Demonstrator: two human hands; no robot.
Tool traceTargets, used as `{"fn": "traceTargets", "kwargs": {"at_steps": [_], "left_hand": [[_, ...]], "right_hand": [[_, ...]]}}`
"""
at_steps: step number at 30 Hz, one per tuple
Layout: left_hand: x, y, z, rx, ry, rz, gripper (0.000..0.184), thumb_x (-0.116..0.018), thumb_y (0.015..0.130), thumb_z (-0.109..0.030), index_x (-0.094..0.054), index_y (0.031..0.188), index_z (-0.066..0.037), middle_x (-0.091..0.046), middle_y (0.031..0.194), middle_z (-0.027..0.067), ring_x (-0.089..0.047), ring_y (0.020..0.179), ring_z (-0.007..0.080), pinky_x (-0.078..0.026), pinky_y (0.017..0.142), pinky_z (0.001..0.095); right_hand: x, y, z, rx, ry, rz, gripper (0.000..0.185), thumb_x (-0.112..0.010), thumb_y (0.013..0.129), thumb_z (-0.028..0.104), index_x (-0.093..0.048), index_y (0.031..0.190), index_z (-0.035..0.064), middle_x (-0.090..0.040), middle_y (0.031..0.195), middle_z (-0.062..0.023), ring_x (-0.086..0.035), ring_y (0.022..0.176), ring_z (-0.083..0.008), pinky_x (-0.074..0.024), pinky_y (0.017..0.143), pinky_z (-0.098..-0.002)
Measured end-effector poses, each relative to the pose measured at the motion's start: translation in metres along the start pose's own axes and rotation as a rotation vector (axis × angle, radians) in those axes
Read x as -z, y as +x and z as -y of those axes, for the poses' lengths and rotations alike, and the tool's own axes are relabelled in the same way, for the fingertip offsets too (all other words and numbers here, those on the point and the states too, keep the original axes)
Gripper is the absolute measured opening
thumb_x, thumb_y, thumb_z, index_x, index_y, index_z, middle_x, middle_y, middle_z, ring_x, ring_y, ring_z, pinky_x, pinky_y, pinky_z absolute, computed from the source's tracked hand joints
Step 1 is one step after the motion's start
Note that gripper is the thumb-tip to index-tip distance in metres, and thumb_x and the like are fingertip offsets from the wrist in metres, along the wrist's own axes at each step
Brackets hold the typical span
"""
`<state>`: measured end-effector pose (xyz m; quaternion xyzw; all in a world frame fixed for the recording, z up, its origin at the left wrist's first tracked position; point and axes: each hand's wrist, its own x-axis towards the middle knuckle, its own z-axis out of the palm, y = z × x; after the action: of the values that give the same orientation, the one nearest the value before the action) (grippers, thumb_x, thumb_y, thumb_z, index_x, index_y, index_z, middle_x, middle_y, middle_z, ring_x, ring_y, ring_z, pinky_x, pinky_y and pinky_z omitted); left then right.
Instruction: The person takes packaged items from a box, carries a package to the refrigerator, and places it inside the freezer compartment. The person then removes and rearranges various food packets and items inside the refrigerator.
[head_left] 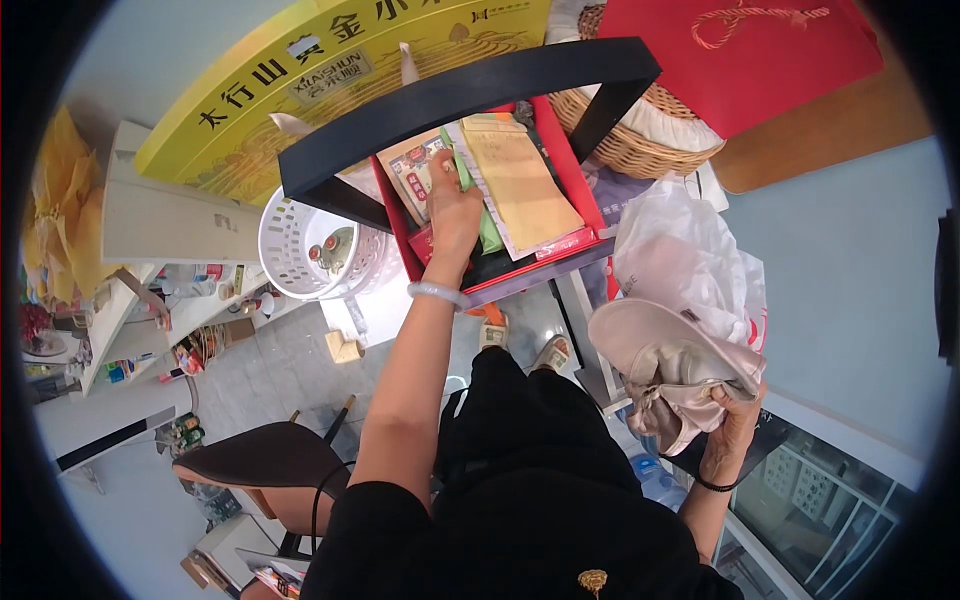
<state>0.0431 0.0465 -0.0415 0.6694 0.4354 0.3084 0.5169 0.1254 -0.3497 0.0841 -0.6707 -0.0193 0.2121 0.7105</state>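
Note:
My left hand (453, 215), with a pale bangle at its wrist, reaches into a red box (400, 232). Its fingers are closed at the upper edge of a thin green packet (488, 228). Left of the fingers stands a tan printed packet (412, 180); to the right lean a yellowish envelope (525, 185) and white papers. Over the box arches a thick black handle (470, 85). My right hand (737, 425), wearing a dark bracelet, grips a crumpled, shiny pale-pink brimmed hat (670, 350) out to the side of my body.
A white perforated basket (290, 245) stands left of the box. Behind are a yellow sign (340, 75), a wicker basket (650, 125) and a red bag (740, 60). A white plastic bag (680, 245) bulges beside the hat. A brown chair (265, 470) stands at lower left.

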Motion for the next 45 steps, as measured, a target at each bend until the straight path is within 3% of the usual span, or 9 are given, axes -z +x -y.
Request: {"fn": "traceTargets", "kwargs": {"at_steps": [4, 8, 13, 18, 23, 36, 40, 43, 45], "left_hand": [[-0.012, 0.015, 0.001, 0.178, -0.028, -0.09, 0.018, -0.064, 0.073, -0.002, -0.056, 0.089, 0.0, -0.064, 0.078, 0.0123, -0.062, 0.071, 0.0221, -0.048, 0.068, 0.0347], [-0.027, 0.022, 0.035, 0.179, -0.267, 0.118, 0.017, -0.056, 0.079, -0.005, -0.061, 0.092, 0.005, -0.064, 0.07, 0.0087, -0.059, 0.061, 0.0169, -0.047, 0.061, 0.0303], [0.029, -0.017, -0.042, 0.128, -0.405, 0.076, 0.026, -0.05, 0.081, -0.01, -0.062, 0.099, 0.005, -0.064, 0.088, 0.0079, -0.058, 0.077, 0.0126, -0.045, 0.069, 0.025], [0.073, -0.047, -0.048, 0.168, -0.786, 0.105, 0.028, -0.048, 0.081, -0.004, -0.058, 0.105, 0.006, -0.063, 0.099, 0.0102, -0.061, 0.084, 0.015, -0.048, 0.076, 0.0266], [0.104, -0.063, -0.05, 0.183, -0.867, 0.186, 0.027, -0.047, 0.081, -0.001, -0.057, 0.105, 0.007, -0.063, 0.103, 0.0126, -0.063, 0.087, 0.0178, -0.051, 0.079, 0.0287], [0.177, -0.115, -0.031, 0.267, -0.814, 0.155, 0.03, -0.049, 0.08, 0.001, -0.056, 0.109, 0.007, -0.063, 0.102, 0.013, -0.064, 0.086, 0.0179, -0.053, 0.078, 0.0294], [0.205, -0.131, -0.021, 0.315, -0.804, 0.092, 0.029, -0.051, 0.08, 0.0, -0.056, 0.107, 0.008, -0.064, 0.099, 0.0144, -0.065, 0.084, 0.019, -0.053, 0.078, 0.03], [0.218, -0.145, -0.017, 0.349, -0.849, 0.036, 0.029, -0.053, 0.079, -0.001, -0.057, 0.106, 0.008, -0.064, 0.098, 0.0151, -0.065, 0.082, 0.0198, -0.053, 0.077, 0.0305], [0.223, -0.153, -0.02, 0.362, -0.876, -0.003, 0.029, -0.053, 0.078, -0.001, -0.057, 0.105, 0.009, -0.064, 0.098, 0.0153, -0.065, 0.082, 0.0202, -0.054, 0.076, 0.0307]], "right_hand": [[0.001, -0.002, -0.003, 0.04, -0.063, 0.003, 0.048, -0.086, 0.054, 0.009, -0.062, 0.095, 0.0014, -0.066, 0.086, -0.0024, -0.061, 0.077, -0.0118, -0.0485, 0.072, -0.0254], [-0.004, 0.004, -0.002, 0.078, -0.154, 0.166, 0.041, -0.083, 0.059, 0.007, -0.064, 0.093, 0.0005, -0.066, 0.085, -0.0016, -0.06, 0.075, -0.0094, -0.0477, 0.071, -0.0246], [-0.032, 0.014, 0.005, 0.128, -0.293, 0.257, 0.039, -0.077, 0.065, 0.007, -0.063, 0.1, -0.0033, -0.064, 0.093, -0.004, -0.057, 0.082, -0.0098, -0.0449, 0.077, -0.0246], [-0.078, 0.029, 0.021, 0.222, -0.45, 0.426, 0.04, -0.07, 0.067, 0.006, -0.062, 0.105, -0.0049, -0.058, 0.114, -0.0107, -0.055, 0.098, -0.0158, -0.0409, 0.085, -0.0257], [-0.112, 0.041, 0.034, 0.387, -0.574, 0.486, 0.039, -0.066, 0.068, 0.004, -0.061, 0.105, -0.0049, -0.059, 0.103, -0.0095, -0.056, 0.094, -0.0178, -0.0414, 0.084, -0.0266], [-0.161, 0.049, 0.014, 0.342, -0.407, 0.391, 0.043, -0.068, 0.061, -0.007, -0.061, 0.103, -0.006, -0.059, 0.105, -0.0103, -0.054, 0.098, -0.0174, -0.0396, 0.088, -0.0258], [-0.184, 0.048, 0.005, 0.695, -0.531, 0.321, 0.043, -0.063, 0.063, -0.007, -0.06, 0.107, -0.0051, -0.055, 0.118, -0.0174, -0.054, 0.108, -0.0266, -0.0394, 0.091, -0.0293], [-0.206, 0.06, -0.017, 1.22, -0.784, 0.144, 0.034, -0.061, 0.063, -0.005, -0.062, 0.097, -0.0028, -0.05, 0.12, -0.026, -0.053, 0.106, -0.0413, -0.0424, 0.09, -0.0341], [-0.221, 0.074, -0.041, 1.248, -0.903, 0.2, 0.037, -0.062, 0.061, -0.004, -0.061, 0.098, -0.0018, -0.047, 0.122, -0.0263, -0.051, 0.108, -0.042, -0.0426, 0.089, -0.0362]]}}
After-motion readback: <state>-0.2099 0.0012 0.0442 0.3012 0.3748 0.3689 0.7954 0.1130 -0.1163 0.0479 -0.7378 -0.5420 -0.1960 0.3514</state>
